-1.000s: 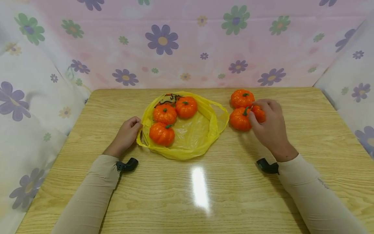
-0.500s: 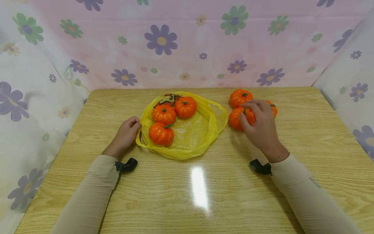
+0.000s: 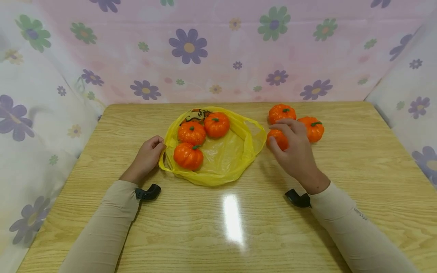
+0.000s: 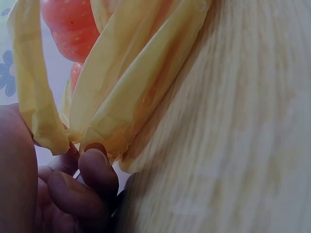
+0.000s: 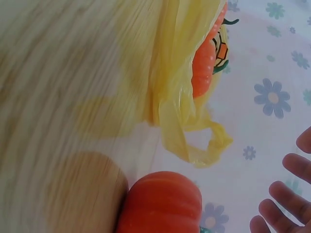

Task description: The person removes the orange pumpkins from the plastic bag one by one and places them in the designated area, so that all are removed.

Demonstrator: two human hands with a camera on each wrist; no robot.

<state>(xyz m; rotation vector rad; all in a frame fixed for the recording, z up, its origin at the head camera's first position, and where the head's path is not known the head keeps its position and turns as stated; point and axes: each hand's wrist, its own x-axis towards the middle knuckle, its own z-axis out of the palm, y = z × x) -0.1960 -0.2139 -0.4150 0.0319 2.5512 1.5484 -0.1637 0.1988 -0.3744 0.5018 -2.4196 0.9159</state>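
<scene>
R hand [image 3: 297, 153] abv. ribbed orange pumpkin [image 3: 278, 140]

Beige long sleeves [image 3: 97, 225]; faint grey marking [image 3: 360, 214] on right one; two bent black wrist-worn devices [image 3: 148, 192]

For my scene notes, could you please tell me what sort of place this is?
Probably a staged recording corner: a wood-grain table, flowered hangings on three sides, and black wrist devices.

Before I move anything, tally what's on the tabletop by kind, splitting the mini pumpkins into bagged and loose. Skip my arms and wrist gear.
Bagged orange mini pumpkins: 3
Loose orange mini pumpkins: 3
Yellow plastic carrier bag: 1
Total: 7
</scene>
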